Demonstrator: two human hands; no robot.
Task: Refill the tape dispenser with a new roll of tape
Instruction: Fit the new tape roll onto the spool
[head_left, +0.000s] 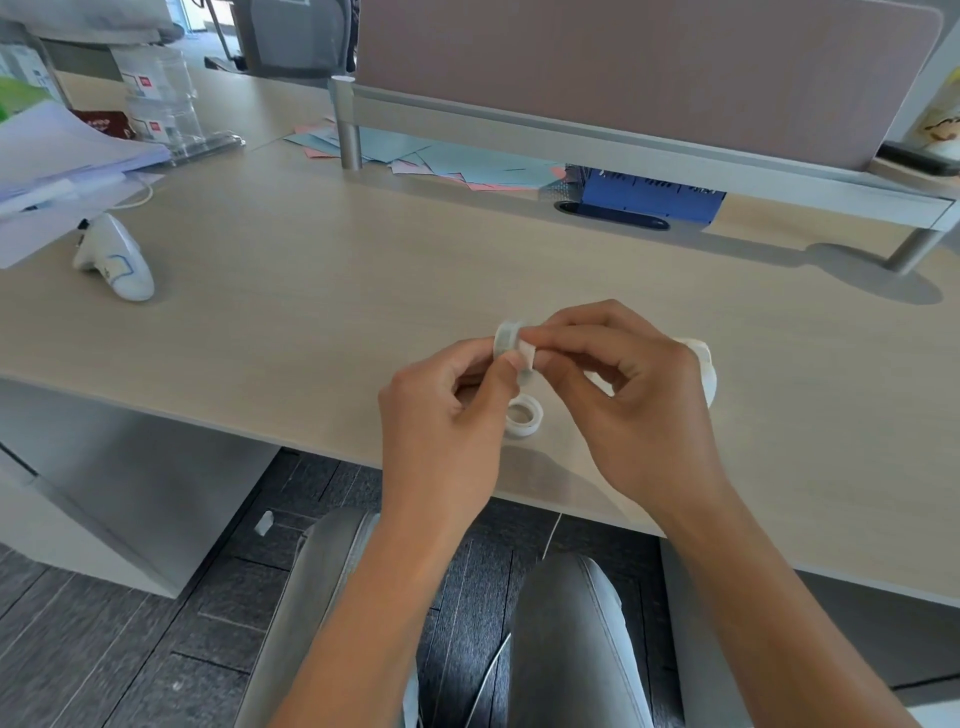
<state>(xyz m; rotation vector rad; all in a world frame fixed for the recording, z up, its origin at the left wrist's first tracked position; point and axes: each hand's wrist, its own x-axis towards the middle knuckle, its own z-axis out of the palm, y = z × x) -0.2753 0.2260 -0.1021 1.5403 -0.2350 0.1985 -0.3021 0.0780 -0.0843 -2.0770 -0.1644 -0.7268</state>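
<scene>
A tape roll (508, 339) sits between the left hand (447, 410) and right hand (631, 395), above the desk (311, 291). A ring (523, 414) lies on the desk beneath them; the dispenser (704, 364) lies behind the right hand.

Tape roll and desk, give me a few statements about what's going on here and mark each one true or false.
1. Both hands, left hand and right hand, hold a small tape roll above the desk. True.
2. A second white ring lies flat on the desk below the hands. True.
3. The white tape dispenser sits between the hands. False: it stands far off at the desk's left side, untouched.
4. The held roll rests on the desk surface. False: it is lifted clear of it.
5. Blue and pink papers lie under the divider panel. True.
</scene>
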